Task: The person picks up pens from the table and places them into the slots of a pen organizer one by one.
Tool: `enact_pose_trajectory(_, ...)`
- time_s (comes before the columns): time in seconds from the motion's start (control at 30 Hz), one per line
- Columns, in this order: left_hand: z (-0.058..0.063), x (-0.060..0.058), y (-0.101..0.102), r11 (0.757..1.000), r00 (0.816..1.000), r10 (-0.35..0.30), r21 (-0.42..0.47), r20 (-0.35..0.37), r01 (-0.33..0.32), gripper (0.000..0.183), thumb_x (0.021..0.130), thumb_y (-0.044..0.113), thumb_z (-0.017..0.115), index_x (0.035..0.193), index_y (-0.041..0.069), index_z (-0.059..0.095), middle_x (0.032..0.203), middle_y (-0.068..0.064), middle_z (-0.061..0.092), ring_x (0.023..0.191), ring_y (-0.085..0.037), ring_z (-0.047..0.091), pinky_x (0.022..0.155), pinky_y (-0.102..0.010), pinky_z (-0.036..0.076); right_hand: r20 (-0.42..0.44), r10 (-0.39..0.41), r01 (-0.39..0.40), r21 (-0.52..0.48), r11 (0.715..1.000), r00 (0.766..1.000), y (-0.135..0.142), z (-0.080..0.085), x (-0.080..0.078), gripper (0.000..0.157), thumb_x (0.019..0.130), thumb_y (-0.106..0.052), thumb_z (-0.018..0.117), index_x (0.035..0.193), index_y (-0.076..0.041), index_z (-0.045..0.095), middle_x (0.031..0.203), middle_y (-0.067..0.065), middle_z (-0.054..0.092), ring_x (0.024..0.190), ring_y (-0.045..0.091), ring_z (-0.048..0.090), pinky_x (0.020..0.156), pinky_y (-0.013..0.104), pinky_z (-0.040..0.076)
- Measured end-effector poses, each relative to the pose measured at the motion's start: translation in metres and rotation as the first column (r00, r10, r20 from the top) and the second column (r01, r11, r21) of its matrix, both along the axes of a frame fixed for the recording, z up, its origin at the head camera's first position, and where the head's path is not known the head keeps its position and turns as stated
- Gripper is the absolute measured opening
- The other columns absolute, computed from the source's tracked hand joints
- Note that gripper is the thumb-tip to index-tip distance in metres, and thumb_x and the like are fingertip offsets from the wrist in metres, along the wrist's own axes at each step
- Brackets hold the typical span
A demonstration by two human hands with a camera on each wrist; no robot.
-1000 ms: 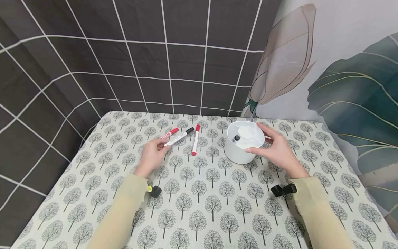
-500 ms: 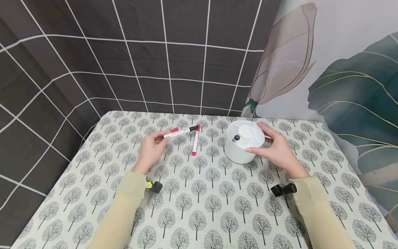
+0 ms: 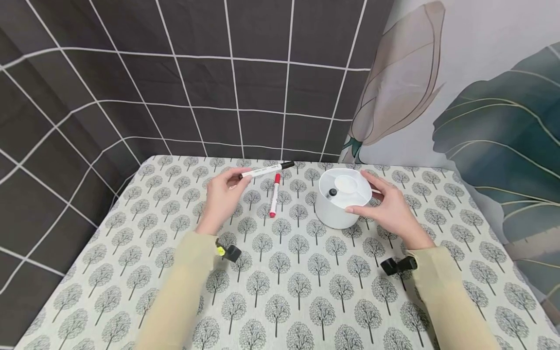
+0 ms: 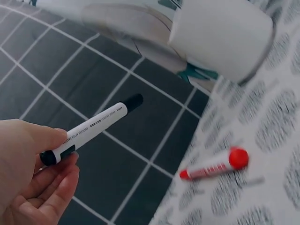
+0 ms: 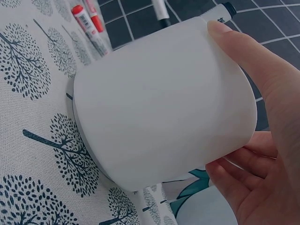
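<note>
My left hand [image 3: 224, 198] pinches a white whiteboard marker [image 3: 266, 170] near one end, its black cap pointing right, held up above the cloth. In the left wrist view that marker [image 4: 96, 125] lies between thumb and fingers. My right hand [image 3: 389, 209] grips the right side of a white pen holder [image 3: 334, 214], thumb at the front and fingers behind. Inside the holder stands a marker with a black end [image 3: 332, 192], in its left compartment. A red-capped marker [image 3: 275, 197] lies on the cloth between the hands.
A second red marker [image 5: 96, 18] shows in the right wrist view; in the head view my left hand hides most of it. A tree-print cloth [image 3: 280, 291] covers the table. Behind hang a dark grid curtain [image 3: 258, 87] and a floral curtain [image 3: 407, 107].
My left hand has lifted the black-capped marker and moved up and to the right with it. My right hand and the pen holder have stayed in place.
</note>
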State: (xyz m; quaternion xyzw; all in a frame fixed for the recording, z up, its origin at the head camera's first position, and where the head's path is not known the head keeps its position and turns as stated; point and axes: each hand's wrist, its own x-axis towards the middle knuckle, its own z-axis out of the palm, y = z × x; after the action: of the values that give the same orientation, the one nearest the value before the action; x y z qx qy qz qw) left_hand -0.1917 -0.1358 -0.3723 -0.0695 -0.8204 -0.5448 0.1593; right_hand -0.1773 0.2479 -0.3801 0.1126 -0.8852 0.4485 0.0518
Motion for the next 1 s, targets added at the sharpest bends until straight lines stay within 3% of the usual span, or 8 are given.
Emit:
enact_pose_trajectory(0.27,0.028,-0.004,0.026,0.985,0.994,-0.061,0.156,-0.093,0.075,0.024,0.084,0.018,0.072,0.107,0.011,0.068,0.103,-0.004,0.064,0.091,-0.015,0.062,0.083,-0.027,0.051,-0.004,0.001,-0.001,-0.006,1.000,1.000,0.000,0.001,0.000,0.098,0.062,-0.039,0.087,0.144,-0.018,0.037,0.143,0.001,0.038,0.116,0.027,0.050,0.094,0.039,0.045)
enact_pose_trajectory(0.5,0.066,0.013,0.055,0.970,0.985,-0.113,0.201,-0.132,0.138,0.025,0.083,0.003,0.070,0.108,0.000,0.065,0.103,-0.012,0.063,0.093,-0.020,0.062,0.087,-0.031,0.050,0.011,0.000,0.000,-0.003,1.000,1.000,0.000,0.001,0.000,0.096,0.062,-0.040,0.086,0.143,-0.026,0.037,0.144,0.000,0.037,0.116,0.027,0.050,0.094,0.037,0.045)
enact_pose_trajectory(0.67,0.074,0.013,0.072,0.961,0.972,-0.167,0.194,-0.164,0.198,0.026,0.084,0.001,0.068,0.110,-0.003,0.064,0.103,-0.014,0.063,0.091,-0.022,0.062,0.086,-0.030,0.050,0.009,-0.005,0.005,0.002,1.000,1.000,0.000,0.001,0.001,0.096,0.062,-0.041,0.086,0.143,-0.027,0.037,0.145,0.000,0.037,0.116,0.028,0.050,0.095,0.038,0.045)
enact_pose_trajectory(1.0,0.071,0.007,0.102,0.949,0.949,-0.241,0.154,-0.202,0.273,0.027,0.083,-0.003,0.068,0.109,-0.002,0.064,0.099,-0.014,0.065,0.087,-0.023,0.062,0.082,-0.030,0.052,0.002,-0.001,0.001,-0.003,1.000,1.000,0.001,0.001,0.001,0.096,0.061,-0.041,0.087,0.143,-0.026,0.038,0.145,0.000,0.036,0.117,0.027,0.049,0.096,0.037,0.044)
